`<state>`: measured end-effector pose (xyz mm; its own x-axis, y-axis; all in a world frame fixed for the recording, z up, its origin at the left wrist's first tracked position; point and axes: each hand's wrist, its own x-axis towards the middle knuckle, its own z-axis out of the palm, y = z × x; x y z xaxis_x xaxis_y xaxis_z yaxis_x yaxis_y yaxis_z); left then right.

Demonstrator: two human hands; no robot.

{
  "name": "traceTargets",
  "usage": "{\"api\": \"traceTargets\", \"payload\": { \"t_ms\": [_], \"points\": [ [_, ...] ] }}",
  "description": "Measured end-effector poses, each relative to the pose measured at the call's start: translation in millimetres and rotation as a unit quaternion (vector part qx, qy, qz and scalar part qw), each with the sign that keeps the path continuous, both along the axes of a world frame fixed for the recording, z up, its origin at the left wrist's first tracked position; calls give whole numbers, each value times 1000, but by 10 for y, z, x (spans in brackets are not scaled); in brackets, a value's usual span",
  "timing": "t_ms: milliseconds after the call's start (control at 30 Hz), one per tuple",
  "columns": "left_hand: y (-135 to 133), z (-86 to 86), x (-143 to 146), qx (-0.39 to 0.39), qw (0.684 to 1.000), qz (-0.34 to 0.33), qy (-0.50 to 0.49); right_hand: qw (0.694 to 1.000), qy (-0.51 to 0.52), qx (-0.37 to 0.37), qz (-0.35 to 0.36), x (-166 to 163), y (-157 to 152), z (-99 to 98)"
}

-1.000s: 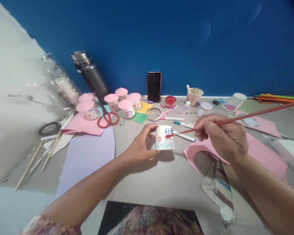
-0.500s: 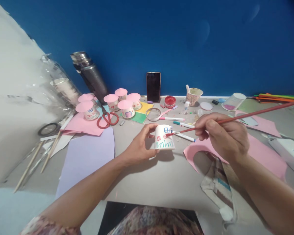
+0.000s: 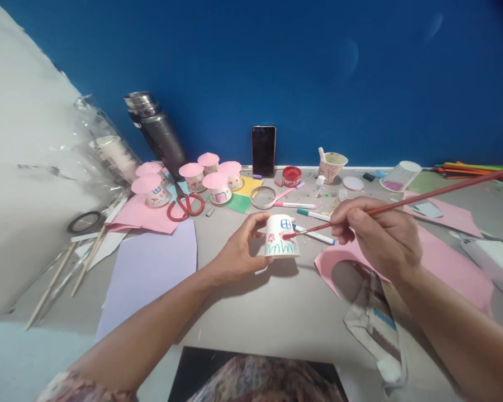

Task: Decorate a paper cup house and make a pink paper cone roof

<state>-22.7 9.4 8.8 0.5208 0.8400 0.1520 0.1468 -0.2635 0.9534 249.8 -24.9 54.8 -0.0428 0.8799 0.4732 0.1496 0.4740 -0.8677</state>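
Note:
An upturned white paper cup stands on the grey table, drawn with a blue window, red flowers and green grass. My left hand is closed round its left side and steadies it. My right hand pinches a long red paintbrush whose red tip touches the cup's side beside the flowers.
Several finished cups with pink roofs stand at the back left by red scissors and a steel flask. A phone leans on the blue wall near a red paint pot. Markers, pink paper and a cloth lie to the right.
The brush tip has dipped slightly lower on the cup's side. Both hands stay in nearly the same place, and the view has shifted a little.

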Motion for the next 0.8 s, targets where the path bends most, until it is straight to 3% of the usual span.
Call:
{"api": "traceTargets", "payload": {
  "t_ms": [800],
  "points": [
    [4, -54, -6, -14, 1000, 7, -20, 998, 55, -2, -26, -13, 12, 18]
  ]
}}
